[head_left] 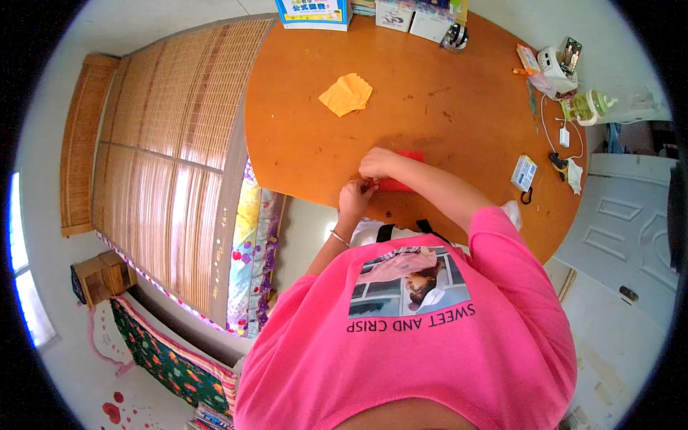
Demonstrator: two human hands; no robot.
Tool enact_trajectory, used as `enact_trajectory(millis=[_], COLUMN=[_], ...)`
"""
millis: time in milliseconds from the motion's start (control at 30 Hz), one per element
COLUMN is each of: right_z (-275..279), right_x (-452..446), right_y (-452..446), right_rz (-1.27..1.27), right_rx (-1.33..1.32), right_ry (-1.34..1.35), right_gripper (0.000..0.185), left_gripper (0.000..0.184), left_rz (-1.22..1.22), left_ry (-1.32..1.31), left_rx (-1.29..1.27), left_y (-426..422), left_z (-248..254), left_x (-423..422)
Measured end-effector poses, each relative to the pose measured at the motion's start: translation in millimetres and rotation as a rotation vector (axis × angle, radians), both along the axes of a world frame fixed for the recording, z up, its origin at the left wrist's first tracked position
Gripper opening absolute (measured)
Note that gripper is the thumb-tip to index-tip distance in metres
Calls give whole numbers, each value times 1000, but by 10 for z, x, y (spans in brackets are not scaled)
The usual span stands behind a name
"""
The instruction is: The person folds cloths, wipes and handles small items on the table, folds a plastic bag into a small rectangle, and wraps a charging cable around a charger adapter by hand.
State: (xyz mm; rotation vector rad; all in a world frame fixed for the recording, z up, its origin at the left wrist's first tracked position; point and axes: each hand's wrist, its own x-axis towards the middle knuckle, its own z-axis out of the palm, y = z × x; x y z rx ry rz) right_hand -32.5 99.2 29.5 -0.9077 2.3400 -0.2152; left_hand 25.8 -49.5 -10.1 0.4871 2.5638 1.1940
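Close together at the near left edge of the orange-brown table, both my hands are on a flat red piece. My left hand has its fingers curled at the red piece's left end. Just above and right of it, my right hand is closed over the piece's upper left part, its forearm crossing over the red. What the fingertips pinch is too small to make out. A crumpled orange-yellow cloth or paper lies farther up the table, touched by neither hand.
Along the far edge stand a blue-and-white book and white boxes. At the right are a small box, a green-lidded bottle, a white charger with cable and a phone. A bed with a bamboo mat adjoins the left.
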Motion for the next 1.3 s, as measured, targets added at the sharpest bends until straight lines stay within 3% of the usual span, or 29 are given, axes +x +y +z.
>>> enact_trajectory(millis=[167,233,267,333,367,433,467,533,667,733,800,867,900,967,1033,1067,1200,1300], right_z=[30,-20,-43,79,19,-97,-118,-102,-150,-177,-190,-181,-160,-120,30,-88,-188,-129], right_x=[44,127,210,483,623,889,1029,1298,1450,1418,1407,1419,1419,1453,1476,1489,1509,1491], right_y=[13,140,198,265,343,525,586,653,728,722,714,693,686,638,551,581,544,547], right_rz=[23,-59,-63,-671,-673,-1025,-1030,-1424,-1472,-1410,-1385,-1361,-1358,-1359,-1068,-882,-792,-947], right_rx=[101,-202,-200,-562,-560,-620,-614,-550,-494,-659,-627,-595,-546,-498,-274,-223,-76,-134], right_ry=[5,203,204,349,348,647,650,330,238,188,252,314,345,379,663,615,583,572], right_gripper=[15,19,19,19,19,18,18,19,21,19,20,21,26,32,45,55,59,60], left_gripper=[29,31,33,37,41,39,38,37,39,37,36,42,42,62,70,69,67,65], left_rz=[13,-10,-29,-45,-59,-22,18,18,-42,-5,34,-326,-335,-522,-549,-544,-499,-437], left_ry=[-9,-30,-49,-48,-48,-62,-77,-32,48,13,-24,198,205,606,517,525,514,535], left_rx=[52,-31,-114,-188,-265,-272,-281,-323,-355,-398,-446,-424,-425,-449,-495,-486,-475,-463], left_y=[-11,-15,-13,-10,-15,11,29,72,121,182,201,189,213,260,250,245,267,305], left_z=[37,41,42,93,132,279,318,243,67,217,265,224,202,155,60,12,43,95], left_x=[6,-10,-23,-35,-31,-21,-13,-17,-57,-34,-38,-88,-91,-40,-33,-33,-30,-77])
